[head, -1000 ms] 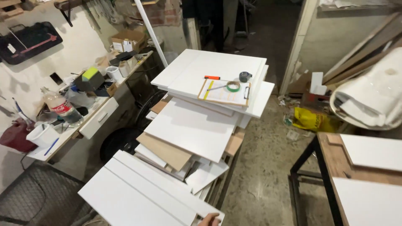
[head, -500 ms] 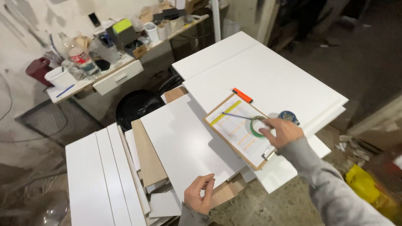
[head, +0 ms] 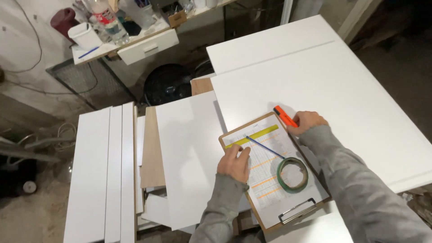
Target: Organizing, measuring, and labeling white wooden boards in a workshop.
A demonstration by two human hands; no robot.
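A wooden clipboard [head: 270, 211] with a printed sheet lies on stacked white panels [head: 342, 90]. My left hand [head: 234, 163] rests flat on the sheet's left edge, fingers together, next to a blue pen [head: 265, 147] lying across the paper. My right hand [head: 307, 122] closes on an orange marker [head: 284, 116] at the clipboard's upper right corner. A green tape roll [head: 292, 174] sits on the sheet between my forearms. Both sleeves are grey.
Narrow white boards [head: 105, 180] and a brown wooden panel [head: 152, 153] lie stacked to the left. A cluttered shelf with a drawer [head: 146, 45], bottles and containers runs along the top left. A black round bin [head: 168, 83] stands below it.
My view has closed in over the clipboard. My right hand moved from the tape roll up to the orange marker. My left hand came up from the lower panel edge onto the sheet.
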